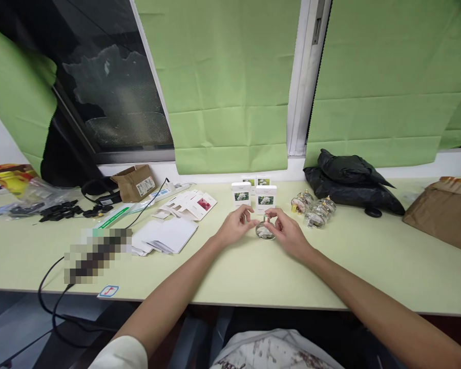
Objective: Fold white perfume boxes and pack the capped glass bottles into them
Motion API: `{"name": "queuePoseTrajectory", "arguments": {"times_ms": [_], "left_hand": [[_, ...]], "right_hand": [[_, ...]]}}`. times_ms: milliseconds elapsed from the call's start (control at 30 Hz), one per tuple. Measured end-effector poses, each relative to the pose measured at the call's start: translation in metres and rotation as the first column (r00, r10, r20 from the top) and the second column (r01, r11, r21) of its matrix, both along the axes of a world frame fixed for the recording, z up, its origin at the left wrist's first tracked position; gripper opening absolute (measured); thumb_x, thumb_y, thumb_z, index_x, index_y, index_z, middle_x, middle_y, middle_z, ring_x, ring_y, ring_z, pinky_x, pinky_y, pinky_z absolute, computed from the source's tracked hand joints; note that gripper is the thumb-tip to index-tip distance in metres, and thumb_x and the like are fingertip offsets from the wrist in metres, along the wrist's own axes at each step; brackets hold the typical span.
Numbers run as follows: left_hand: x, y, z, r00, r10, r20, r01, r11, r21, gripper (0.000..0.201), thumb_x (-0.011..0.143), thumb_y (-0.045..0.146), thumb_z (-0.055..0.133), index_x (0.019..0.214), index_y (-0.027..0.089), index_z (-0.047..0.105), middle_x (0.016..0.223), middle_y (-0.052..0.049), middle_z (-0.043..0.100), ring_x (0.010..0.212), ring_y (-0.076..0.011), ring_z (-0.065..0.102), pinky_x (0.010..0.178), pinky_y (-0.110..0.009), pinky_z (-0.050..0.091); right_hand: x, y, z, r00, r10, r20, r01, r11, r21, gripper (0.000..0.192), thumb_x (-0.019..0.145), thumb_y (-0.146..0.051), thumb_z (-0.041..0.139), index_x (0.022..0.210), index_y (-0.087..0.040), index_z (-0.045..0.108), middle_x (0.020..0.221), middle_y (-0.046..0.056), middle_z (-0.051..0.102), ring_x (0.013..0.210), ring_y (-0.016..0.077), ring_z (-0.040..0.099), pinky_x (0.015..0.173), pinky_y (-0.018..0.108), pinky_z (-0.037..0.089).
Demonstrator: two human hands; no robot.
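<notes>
A small round clear glass bottle (265,230) stands on the pale green table (253,271) in front of me. My left hand (236,225) pinches near its top from the left. My right hand (286,228) cups the bottle from the right, fingers at its neck. Just behind stand small white boxes (266,197) with flower pictures, upright in a cluster. To the right of them lie several more glass bottles (317,210) with gold caps.
Flat white box blanks (188,205) and white sheets (165,236) lie to the left. A black bag (349,182) sits at the back right, a brown parcel (441,212) far right, a small cardboard box (135,182) and black cables (96,197) at the back left.
</notes>
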State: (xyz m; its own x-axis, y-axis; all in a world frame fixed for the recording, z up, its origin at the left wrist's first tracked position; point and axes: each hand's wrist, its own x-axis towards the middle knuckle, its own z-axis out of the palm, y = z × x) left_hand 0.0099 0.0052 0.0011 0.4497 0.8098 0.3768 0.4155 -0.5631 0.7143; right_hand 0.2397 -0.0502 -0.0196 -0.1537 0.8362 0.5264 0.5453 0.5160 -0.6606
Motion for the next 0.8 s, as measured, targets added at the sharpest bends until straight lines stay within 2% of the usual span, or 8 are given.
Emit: {"name": "queuePoseTrajectory", "arguments": {"times_ms": [67, 133, 233, 333, 433, 567, 667, 800], "left_hand": [[-0.005, 0.009, -0.002, 0.99, 0.13, 0.057, -0.134, 0.989, 0.057, 0.038, 0.098, 0.059, 0.057, 0.109, 0.023, 0.063, 0.084, 0.0, 0.061, 0.073, -0.0148, 0.053, 0.07, -0.028, 0.043], [-0.01, 0.019, -0.006, 0.963, 0.248, 0.107, -0.257, 0.963, 0.084, 0.033, 0.099, 0.055, 0.056, 0.107, 0.023, 0.06, 0.084, 0.0, 0.059, 0.072, -0.0151, 0.052, 0.07, -0.029, 0.043], [-0.015, 0.034, -0.015, 0.909, 0.38, 0.172, -0.399, 0.912, 0.092, 0.032, 0.097, 0.049, 0.063, 0.114, 0.023, 0.056, 0.102, -0.004, 0.061, 0.082, -0.0167, 0.055, 0.078, -0.031, 0.046], [-0.019, 0.045, -0.025, 0.863, 0.475, 0.171, -0.49, 0.87, 0.053, 0.045, 0.092, 0.047, 0.07, 0.124, 0.023, 0.051, 0.127, -0.011, 0.058, 0.103, -0.0221, 0.057, 0.09, -0.036, 0.048], [-0.022, 0.054, -0.033, 0.868, 0.473, 0.154, -0.474, 0.88, -0.032, 0.063, 0.089, 0.052, 0.074, 0.138, 0.024, 0.044, 0.146, -0.015, 0.051, 0.121, -0.0282, 0.056, 0.098, -0.041, 0.048], [-0.025, 0.062, -0.038, 0.897, 0.408, 0.17, -0.389, 0.911, -0.133, 0.089, 0.088, 0.055, 0.075, 0.156, 0.026, 0.027, 0.165, -0.019, 0.037, 0.138, -0.0348, 0.05, 0.104, -0.046, 0.047], [-0.026, 0.067, -0.04, 0.915, 0.345, 0.209, -0.313, 0.934, -0.174, 0.095, 0.089, 0.054, 0.076, 0.161, 0.028, 0.02, 0.169, -0.02, 0.032, 0.146, -0.0368, 0.045, 0.108, -0.049, 0.046], [-0.027, 0.07, -0.041, 0.934, 0.27, 0.234, -0.234, 0.957, -0.173, 0.095, 0.088, 0.051, 0.077, 0.162, 0.03, 0.019, 0.166, -0.02, 0.038, 0.147, -0.035, 0.044, 0.109, -0.048, 0.046]], "right_hand": [[0.001, 0.001, 0.0, 1.0, -0.011, 0.007, 0.011, 1.0, 0.002, 0.034, 0.102, -0.046, 0.055, 0.131, -0.029, 0.057, 0.108, 0.002, 0.071, 0.067, 0.0165, 0.05, 0.069, 0.033, 0.045], [0.003, 0.002, 0.001, 1.0, -0.025, 0.008, 0.025, 1.0, 0.005, 0.032, 0.102, -0.045, 0.055, 0.13, -0.029, 0.057, 0.111, 0.003, 0.071, 0.067, 0.0167, 0.051, 0.069, 0.033, 0.045], [0.004, 0.002, 0.002, 0.999, -0.038, -0.001, 0.038, 0.999, 0.009, 0.031, 0.101, -0.042, 0.055, 0.13, -0.029, 0.057, 0.115, 0.004, 0.071, 0.068, 0.0168, 0.052, 0.07, 0.034, 0.046], [0.005, 0.002, 0.003, 0.999, -0.041, -0.009, 0.041, 0.999, -0.001, 0.03, 0.101, -0.041, 0.056, 0.129, -0.029, 0.058, 0.116, 0.003, 0.071, 0.067, 0.0163, 0.051, 0.07, 0.034, 0.046], [0.006, 0.002, 0.004, 0.999, -0.052, -0.014, 0.052, 0.999, -0.016, 0.032, 0.101, -0.041, 0.056, 0.131, -0.03, 0.058, 0.116, 0.002, 0.071, 0.068, 0.0162, 0.051, 0.071, 0.034, 0.046], [0.007, 0.003, 0.004, 0.998, -0.061, -0.015, 0.061, 0.998, -0.033, 0.039, 0.101, -0.043, 0.057, 0.137, -0.03, 0.058, 0.112, 0.003, 0.071, 0.067, 0.0161, 0.051, 0.07, 0.033, 0.046], [0.008, 0.003, 0.005, 0.998, -0.06, -0.013, 0.06, 0.998, -0.035, 0.039, 0.101, -0.043, 0.057, 0.138, -0.03, 0.058, 0.109, 0.003, 0.072, 0.066, 0.0159, 0.051, 0.068, 0.033, 0.045], [0.007, 0.002, 0.005, 0.998, -0.056, -0.024, 0.055, 0.998, -0.028, 0.036, 0.101, -0.043, 0.056, 0.134, -0.03, 0.059, 0.111, 0.003, 0.072, 0.066, 0.0161, 0.052, 0.067, 0.033, 0.045]]}}
